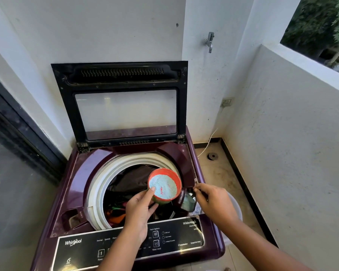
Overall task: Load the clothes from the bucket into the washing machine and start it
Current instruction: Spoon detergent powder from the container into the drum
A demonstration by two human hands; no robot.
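The big purple washing machine (82,173) stands in a corner; its lid (67,94) is up and leans near the white wall. Dark clothes (129,180) lie inside the round white tub (98,184), with some orange and green bits at the front. The left hand (139,208) holds a red cup (177,178) over the tub, fingers curled round it; the cup is full of blue and white powder (162,187). The right hand (213,202) is at the front right corner of the opening; its fingertips pinch the edge of a small dark soap tray (187,200). A white bucket (236,210) sits on the floor just beside the machine, partly hidden by the right arm; I cannot tell what is in it. The left arm crosses the button panel (82,249); a tap (209,42) sticks out of the wall.
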